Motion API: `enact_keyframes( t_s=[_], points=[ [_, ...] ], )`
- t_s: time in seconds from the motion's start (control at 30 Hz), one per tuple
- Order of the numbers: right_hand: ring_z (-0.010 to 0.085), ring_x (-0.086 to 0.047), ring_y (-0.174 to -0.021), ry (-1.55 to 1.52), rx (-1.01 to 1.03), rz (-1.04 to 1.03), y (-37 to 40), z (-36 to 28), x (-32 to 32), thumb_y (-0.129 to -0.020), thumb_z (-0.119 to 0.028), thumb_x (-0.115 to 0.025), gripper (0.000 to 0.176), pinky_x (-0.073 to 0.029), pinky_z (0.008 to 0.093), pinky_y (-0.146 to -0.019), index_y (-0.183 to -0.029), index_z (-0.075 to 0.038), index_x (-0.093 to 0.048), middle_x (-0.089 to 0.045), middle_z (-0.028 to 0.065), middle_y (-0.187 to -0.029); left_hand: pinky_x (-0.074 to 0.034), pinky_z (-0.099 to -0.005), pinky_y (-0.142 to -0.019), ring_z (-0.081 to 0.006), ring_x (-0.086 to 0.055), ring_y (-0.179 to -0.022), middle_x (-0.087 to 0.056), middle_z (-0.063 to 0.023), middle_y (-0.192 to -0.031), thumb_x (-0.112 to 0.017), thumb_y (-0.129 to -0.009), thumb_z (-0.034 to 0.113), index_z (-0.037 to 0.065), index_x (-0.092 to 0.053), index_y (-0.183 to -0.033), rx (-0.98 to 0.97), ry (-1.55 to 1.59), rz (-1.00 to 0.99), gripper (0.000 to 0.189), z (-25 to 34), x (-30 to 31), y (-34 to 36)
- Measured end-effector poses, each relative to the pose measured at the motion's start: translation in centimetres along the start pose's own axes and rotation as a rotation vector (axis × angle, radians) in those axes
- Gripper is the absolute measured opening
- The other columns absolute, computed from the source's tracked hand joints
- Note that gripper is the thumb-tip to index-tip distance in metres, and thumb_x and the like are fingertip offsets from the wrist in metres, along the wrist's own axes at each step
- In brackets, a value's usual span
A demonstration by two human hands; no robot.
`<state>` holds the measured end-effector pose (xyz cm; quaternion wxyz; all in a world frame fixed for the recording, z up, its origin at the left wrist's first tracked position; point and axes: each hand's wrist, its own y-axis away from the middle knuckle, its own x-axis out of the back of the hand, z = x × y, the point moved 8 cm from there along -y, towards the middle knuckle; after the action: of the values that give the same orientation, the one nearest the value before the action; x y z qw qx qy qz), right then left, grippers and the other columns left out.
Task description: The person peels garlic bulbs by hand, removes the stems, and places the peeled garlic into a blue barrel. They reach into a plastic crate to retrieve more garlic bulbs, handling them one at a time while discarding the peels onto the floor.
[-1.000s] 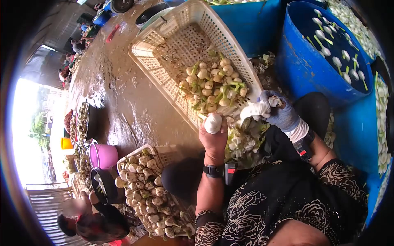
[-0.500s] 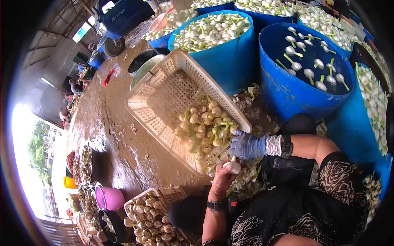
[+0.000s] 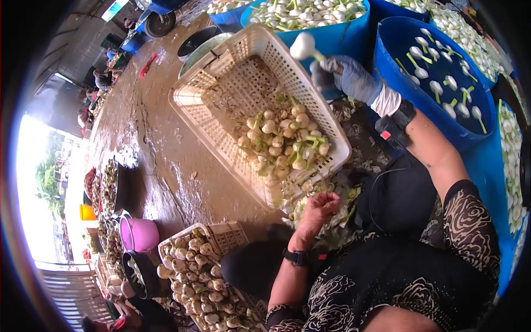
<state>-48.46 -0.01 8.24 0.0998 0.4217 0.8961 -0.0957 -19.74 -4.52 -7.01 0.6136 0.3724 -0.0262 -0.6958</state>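
Observation:
My right hand [image 3: 351, 77], in a grey-blue glove, is closed round the green stem of a white, peeled garlic bulb [image 3: 302, 46]. The hand is raised beside the far right rim of a cream plastic crate [image 3: 221, 149], with the bulb over that rim. Inside the crate, yellowish garlic bulbs [image 3: 279, 133] with green stems lie heaped at the near end. Bare and curled, my left hand [image 3: 316, 213] hovers just over peelings [image 3: 326, 235] below the crate; nothing shows between its fingers.
A blue tub [image 3: 392, 72] of water with floating white bulbs stands on the right. Another blue tub [image 3: 337, 33] behind the crate is heaped with white bulbs. At lower left are a crate [image 3: 229, 235] of unpeeled bulbs and a pink bucket [image 3: 141, 232]. People sit along the far left.
The white bulb has passed from my left hand to my right. My right hand has risen away with it, while my left stays low, fingers curled. The view has shifted.

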Motion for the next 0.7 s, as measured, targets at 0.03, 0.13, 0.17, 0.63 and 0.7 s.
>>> enact_keyframes(
  t_s=[0.03,0.13,0.17,0.63,0.7],
  points=[
    [0.0085,-0.062,-0.078,-0.003,0.097,0.06,-1.6,-0.8,0.5,-0.093,-0.03,-0.056,0.031,-0.053,0.0235,-0.07,-0.102,-0.001,-0.061,-0.065,0.0056,-0.088,-0.037,-0.0191,-0.052,-0.0052,-0.047,-0.058,-0.057,0.0009,-0.07,-0.065,-0.086,0.015,0.003,-0.061,-0.096,-0.058,-0.062,0.042,0.017,0.2,0.4,-0.3],
    [0.0127,-0.059,-0.077,0.472,0.495,0.012,-4.5,0.5,-0.8,-0.088,-0.027,-0.062,0.026,-0.049,0.0269,-0.074,-0.101,-0.005,-0.061,-0.064,0.0037,-0.09,-0.048,-0.0279,-0.076,-0.0137,-0.06,-0.085,-0.065,-0.0069,-0.094,-0.064,-0.085,0.016,0.0,-0.059,-0.111,-0.193,-0.339,0.16,0.031,1.2,1.3,-0.8],
    [0.017,-0.056,-0.071,0.849,0.296,0.022,-6.3,5.5,-0.9,-0.084,-0.025,-0.066,0.026,-0.048,0.0283,-0.072,-0.1,-0.006,-0.059,-0.063,0.0061,-0.084,-0.048,-0.0295,-0.078,-0.015,-0.059,-0.089,-0.064,-0.0082,-0.099,-0.064,-0.085,0.018,0.0,-0.058,-0.114,-0.203,-0.388,0.161,0.034,1.3,1.1,-0.8],
    [0.0276,-0.064,-0.089,1.796,-0.304,-0.269,-6.2,30.0,-4.4,-0.084,-0.017,-0.053,0.046,-0.051,0.0428,-0.073,-0.128,-0.007,-0.049,-0.064,0.0196,-0.104,-0.046,-0.0283,-0.08,-0.0138,-0.057,-0.092,-0.063,-0.0061,-0.101,-0.061,-0.088,0.03,0.0,-0.058,-0.111,-0.306,-0.268,0.247,0.038,3.7,4.3,-1.0],
    [0.0269,-0.065,-0.088,1.666,-0.288,-0.231,-5.1,27.6,-3.2,-0.084,-0.018,-0.054,0.04,-0.052,0.0417,-0.072,-0.122,-0.007,-0.053,-0.064,0.0198,-0.102,-0.045,-0.0275,-0.08,-0.0122,-0.055,-0.092,-0.063,-0.0047,-0.1,-0.061,-0.088,0.03,0.001,-0.058,-0.11,-0.349,-0.244,0.254,0.037,3.1,5.0,-1.4]
  ],
)
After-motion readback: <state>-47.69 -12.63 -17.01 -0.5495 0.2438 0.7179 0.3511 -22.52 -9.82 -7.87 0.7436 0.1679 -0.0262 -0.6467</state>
